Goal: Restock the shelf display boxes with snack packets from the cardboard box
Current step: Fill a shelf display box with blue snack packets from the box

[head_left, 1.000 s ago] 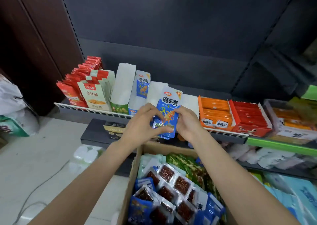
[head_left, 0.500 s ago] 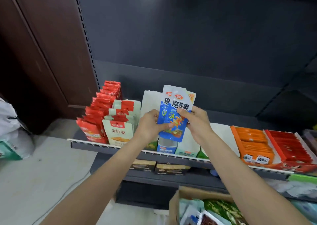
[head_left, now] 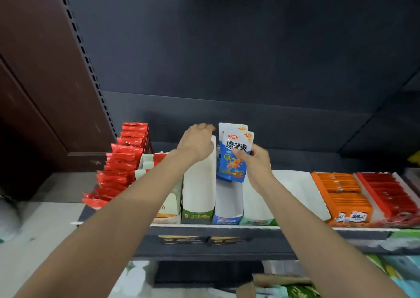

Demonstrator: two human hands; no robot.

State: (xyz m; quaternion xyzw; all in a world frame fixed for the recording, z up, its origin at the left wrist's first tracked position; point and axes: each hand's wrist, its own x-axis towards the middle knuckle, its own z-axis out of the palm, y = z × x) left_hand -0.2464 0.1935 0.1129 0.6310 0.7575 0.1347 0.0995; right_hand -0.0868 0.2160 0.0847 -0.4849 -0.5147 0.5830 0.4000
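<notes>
Head view: blue snack packets going into the blue display box.

My right hand (head_left: pixel 254 161) pinches two blue snack packets (head_left: pixel 234 154) by their right edge, thumb on the front, and holds them upright over the back of the blue display box (head_left: pixel 227 206) on the shelf (head_left: pixel 227 228). My left hand (head_left: pixel 196 143) rests curled on the back top of the white wall beside it; I think it grips that wall, but the fingertips are hidden. The packets look light, thin, bendy and slick, so I should pinch them at the flat sealed edge, not the soft middle. The cardboard box (head_left: pixel 272 281) peeks in at the bottom.
</notes>
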